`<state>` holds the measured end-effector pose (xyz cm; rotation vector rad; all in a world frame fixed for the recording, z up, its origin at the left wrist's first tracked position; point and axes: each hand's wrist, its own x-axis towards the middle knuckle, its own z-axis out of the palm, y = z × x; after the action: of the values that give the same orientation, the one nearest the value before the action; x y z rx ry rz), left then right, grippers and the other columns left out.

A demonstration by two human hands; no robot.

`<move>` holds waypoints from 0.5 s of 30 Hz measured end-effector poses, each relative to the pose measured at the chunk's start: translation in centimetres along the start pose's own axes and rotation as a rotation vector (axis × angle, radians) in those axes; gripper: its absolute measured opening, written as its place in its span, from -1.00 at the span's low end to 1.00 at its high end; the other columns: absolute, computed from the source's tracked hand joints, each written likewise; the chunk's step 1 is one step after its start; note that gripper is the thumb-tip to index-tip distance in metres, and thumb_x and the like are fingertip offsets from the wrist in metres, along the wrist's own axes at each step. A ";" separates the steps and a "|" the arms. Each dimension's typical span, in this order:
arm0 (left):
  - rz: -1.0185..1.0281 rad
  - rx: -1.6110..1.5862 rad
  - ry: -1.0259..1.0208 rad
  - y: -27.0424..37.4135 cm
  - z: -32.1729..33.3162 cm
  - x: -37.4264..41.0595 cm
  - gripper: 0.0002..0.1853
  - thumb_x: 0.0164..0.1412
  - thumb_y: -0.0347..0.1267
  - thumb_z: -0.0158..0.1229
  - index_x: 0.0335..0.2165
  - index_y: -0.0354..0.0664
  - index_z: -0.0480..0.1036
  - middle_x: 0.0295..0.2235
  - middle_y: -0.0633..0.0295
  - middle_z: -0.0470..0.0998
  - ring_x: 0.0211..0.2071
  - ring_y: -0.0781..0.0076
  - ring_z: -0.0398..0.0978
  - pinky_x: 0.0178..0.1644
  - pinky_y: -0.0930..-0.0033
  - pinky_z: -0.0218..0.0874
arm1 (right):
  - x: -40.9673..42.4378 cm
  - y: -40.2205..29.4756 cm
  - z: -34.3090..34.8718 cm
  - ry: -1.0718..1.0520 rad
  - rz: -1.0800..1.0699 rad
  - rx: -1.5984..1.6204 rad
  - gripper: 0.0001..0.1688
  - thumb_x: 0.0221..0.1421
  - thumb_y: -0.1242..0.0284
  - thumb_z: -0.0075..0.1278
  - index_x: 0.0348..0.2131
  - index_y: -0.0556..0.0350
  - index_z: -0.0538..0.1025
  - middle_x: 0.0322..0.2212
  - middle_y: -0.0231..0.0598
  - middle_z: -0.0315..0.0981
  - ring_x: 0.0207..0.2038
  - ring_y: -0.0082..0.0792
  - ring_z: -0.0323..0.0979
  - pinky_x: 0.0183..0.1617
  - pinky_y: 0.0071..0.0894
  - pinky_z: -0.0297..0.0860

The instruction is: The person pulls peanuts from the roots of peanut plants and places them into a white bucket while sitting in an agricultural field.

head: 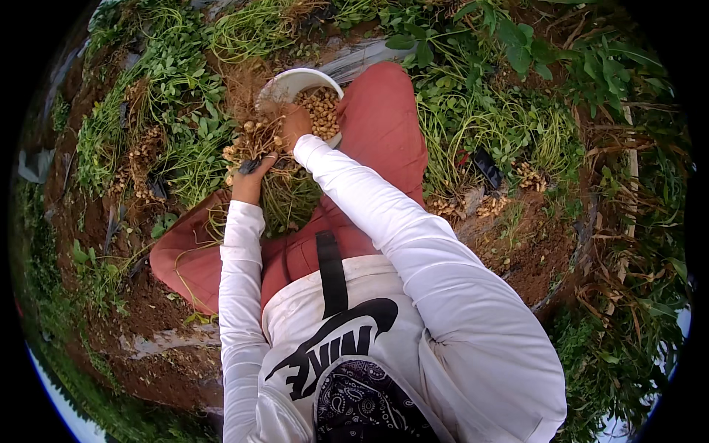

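Observation:
My left hand (pixel 252 180) grips a bunch of uprooted peanut plants (pixel 257 141), with a scrap of black plastic film (pixel 250 165) by the thumb. Roots and pods point up and away from me, while the green stems (pixel 285 194) hang down between my legs. At the right side of the pods is my right hand (pixel 296 126), just over the near rim of a white bucket (pixel 288 83). Its fingers are partly hidden among the roots, so their grip is unclear. Loose peanut pods (pixel 322 111) lie inside the bucket, which stands against my right knee.
Pulled peanut plants with pods (pixel 145 160) lie to the left, and more pods (pixel 493 205) lie to the right beside black plastic (pixel 487 168). Plastic mulch film (pixel 363 60) stretches behind the bucket. Dry stalks and tall leaves (pixel 626 166) border the far right. Bare reddish soil (pixel 515 249) shows nearby.

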<state>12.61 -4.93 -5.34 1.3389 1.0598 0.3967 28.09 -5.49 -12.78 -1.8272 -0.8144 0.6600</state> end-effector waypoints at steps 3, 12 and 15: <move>0.007 0.135 0.000 -0.8 -0.6 0.3 -0.67 -0.05 -0.32 0.24 -0.31 -0.33 0.51 -0.34 0.24 0.54 -0.32 0.52 0.43 -0.15 0.50 0.19 | -0.2 -0.6 0.8 -0.001 0.198 0.904 -0.68 0.14 0.50 -0.31 -0.35 0.32 0.49 -0.41 -0.17 0.48 -0.45 -0.37 0.44 -0.40 -0.37 0.37; 0.179 0.233 -0.084 1.2 0.9 -2.7 -0.62 -0.04 -0.30 0.26 -0.24 -0.31 0.46 -0.29 0.19 0.54 -0.27 0.46 0.45 -0.13 0.42 0.22 | 3.5 9.3 -0.6 -0.612 -0.075 -1.002 -0.73 -0.04 0.31 -0.08 -0.36 -0.02 0.57 -0.33 -0.25 0.51 -0.24 -0.23 0.46 -0.14 -0.31 0.36; 0.087 0.122 -0.151 2.0 -0.3 -2.8 -0.61 0.00 -0.26 0.23 -0.23 -0.29 0.46 -0.27 0.20 0.53 -0.25 0.47 0.44 -0.10 0.42 0.21 | 3.3 11.1 -3.7 -0.468 0.409 -0.231 -0.72 -0.04 0.32 -0.07 -0.29 -0.05 0.52 -0.32 -0.34 0.48 -0.29 -0.28 0.39 -0.08 -0.15 0.30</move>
<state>11.63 -6.40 -2.40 1.5029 0.9142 0.2943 35.56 -8.17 -21.96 -2.1067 -0.8461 1.3390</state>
